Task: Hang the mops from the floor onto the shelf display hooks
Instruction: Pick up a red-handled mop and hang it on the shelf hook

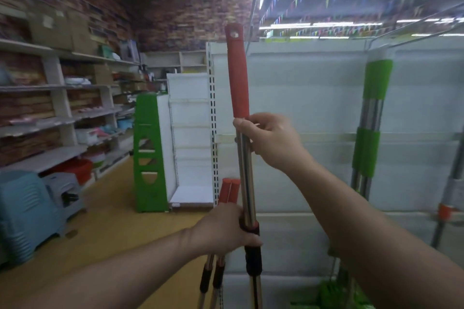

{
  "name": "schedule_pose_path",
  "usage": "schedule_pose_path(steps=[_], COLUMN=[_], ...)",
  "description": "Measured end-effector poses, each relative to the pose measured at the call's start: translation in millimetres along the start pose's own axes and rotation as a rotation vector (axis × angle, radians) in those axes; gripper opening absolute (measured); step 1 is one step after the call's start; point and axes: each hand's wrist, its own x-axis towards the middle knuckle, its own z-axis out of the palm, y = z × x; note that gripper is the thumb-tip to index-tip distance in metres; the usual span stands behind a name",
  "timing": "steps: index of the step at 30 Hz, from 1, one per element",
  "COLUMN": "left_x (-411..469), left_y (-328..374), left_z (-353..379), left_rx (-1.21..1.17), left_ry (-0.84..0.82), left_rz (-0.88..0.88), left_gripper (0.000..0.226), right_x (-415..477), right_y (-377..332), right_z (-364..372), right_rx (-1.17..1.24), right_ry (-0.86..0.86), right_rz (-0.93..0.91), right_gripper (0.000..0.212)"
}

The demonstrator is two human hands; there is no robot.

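I hold a mop upright in front of the white shelf panel (313,98). Its red grip (238,75) with a hanging hole at the top rises above a shiny steel pole (247,178). My right hand (270,140) grips the pole just below the red grip. My left hand (226,229) grips the pole lower down, at the red and black collar. Two more red-handled mops (229,192) lean behind my left hand. Green-handled mops (371,118) hang at the right from a metal hook (411,39). The mop heads are out of view.
Another pole with an orange collar (445,211) stands at the far right. A green shelf end panel (149,153) and a white rack (190,138) stand left of the panel. Stocked shelves (57,120) and blue plastic stools (27,211) line the left aisle.
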Motion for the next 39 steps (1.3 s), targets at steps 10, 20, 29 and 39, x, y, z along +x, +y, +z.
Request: schedule_pose_path(steps=[10,20,29,39], left_x=[10.4,11.1,6.3,-0.6], left_y=[17.6,23.7,23.5,23.7], left_z=[-16.5,-28.6,-32.7,-25.6], left_rx=[-0.224,-0.462,-0.482,-0.468], left_ry=[0.152,0.277,0.331,0.319], left_rz=[0.111,0.164,0.177,0.177], left_gripper=[0.016,0.026,0.025,0.024], right_x=[2.6,10.2,4.1,-2.0], right_y=[-15.5,-14.6,-18.9,-16.2], right_z=[-24.0,-19.7,-19.3,-14.8], right_rx=[0.046,0.066,0.048,0.043], right_ry=[0.070,0.082,0.059,0.046], right_rz=[-0.035,-0.012,-0.010,-0.004], right_gripper=[0.027,0.027,0.026,0.029])
